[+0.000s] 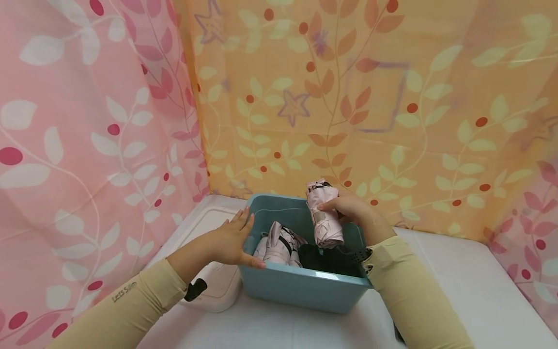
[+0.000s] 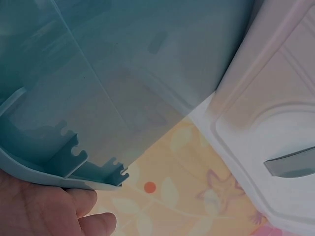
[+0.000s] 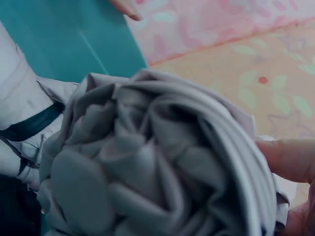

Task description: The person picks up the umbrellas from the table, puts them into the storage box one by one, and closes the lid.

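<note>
Right grip (image 1: 356, 209) holds a rolled pink bundle (image 1: 328, 229) at the blue bin (image 1: 305, 291)

Fingers and thumb of the right grip are closed around the bundle, which stands nearly upright and a little tilted, with its upper part above the rim and its lower end inside the bin. Seen from the right wrist, this end shows many folds of cloth and one smooth round piece. Left grip (image 1: 230, 241) has nothing in it; its fingers are spread and rest at the near left corner of the bin, the thumb along the front rim.

Inside the bin, on the left, lies a second pink bundle (image 1: 276, 252) with a dark strap around it. Beside it, toward the right, there is a black thing (image 1: 315, 258), below the held bundle; whether these two touch, I cannot tell. Just left of the bin, a white panel (image 1: 218, 288) lies on the white surface (image 1: 472, 286). Behind hangs a yellow patterned cloth (image 1: 379, 150).
</note>
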A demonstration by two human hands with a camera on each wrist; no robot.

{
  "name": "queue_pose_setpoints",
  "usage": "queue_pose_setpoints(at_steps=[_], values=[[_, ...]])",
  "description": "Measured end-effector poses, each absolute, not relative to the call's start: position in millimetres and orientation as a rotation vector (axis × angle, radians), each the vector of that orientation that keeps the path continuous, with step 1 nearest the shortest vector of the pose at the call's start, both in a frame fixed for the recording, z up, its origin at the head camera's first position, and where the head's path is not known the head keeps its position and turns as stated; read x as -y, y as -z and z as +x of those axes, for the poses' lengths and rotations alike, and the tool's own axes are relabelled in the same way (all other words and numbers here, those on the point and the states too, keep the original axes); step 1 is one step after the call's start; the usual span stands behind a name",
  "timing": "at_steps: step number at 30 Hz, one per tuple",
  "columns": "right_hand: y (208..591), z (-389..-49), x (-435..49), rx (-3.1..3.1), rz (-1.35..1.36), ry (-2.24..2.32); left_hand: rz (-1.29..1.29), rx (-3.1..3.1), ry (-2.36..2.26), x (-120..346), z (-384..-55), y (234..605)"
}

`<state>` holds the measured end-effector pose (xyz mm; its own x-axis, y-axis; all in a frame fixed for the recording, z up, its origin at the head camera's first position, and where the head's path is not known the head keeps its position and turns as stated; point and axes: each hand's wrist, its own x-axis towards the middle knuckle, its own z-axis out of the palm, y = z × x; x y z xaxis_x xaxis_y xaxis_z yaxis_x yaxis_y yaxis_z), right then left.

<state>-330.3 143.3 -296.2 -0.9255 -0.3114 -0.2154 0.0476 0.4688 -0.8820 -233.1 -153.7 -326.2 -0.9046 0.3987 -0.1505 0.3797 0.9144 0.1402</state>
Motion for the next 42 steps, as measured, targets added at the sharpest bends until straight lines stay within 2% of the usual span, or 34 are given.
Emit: queue_pose_setpoints(at_steps=[20, 31, 42], values=[[321, -329, -117, -2.317, -0.218, 1.305, 0.637, -2.903, -0.156, 154, -231, 324], [338, -333, -113, -2.435, -0.186, 1.033, 0.639, -2.898, -0.188, 153, -231, 322], [330, -334, -122, -2.346, -0.193, 1.086, 0.642, -2.906, -0.155, 154, -234, 325]])
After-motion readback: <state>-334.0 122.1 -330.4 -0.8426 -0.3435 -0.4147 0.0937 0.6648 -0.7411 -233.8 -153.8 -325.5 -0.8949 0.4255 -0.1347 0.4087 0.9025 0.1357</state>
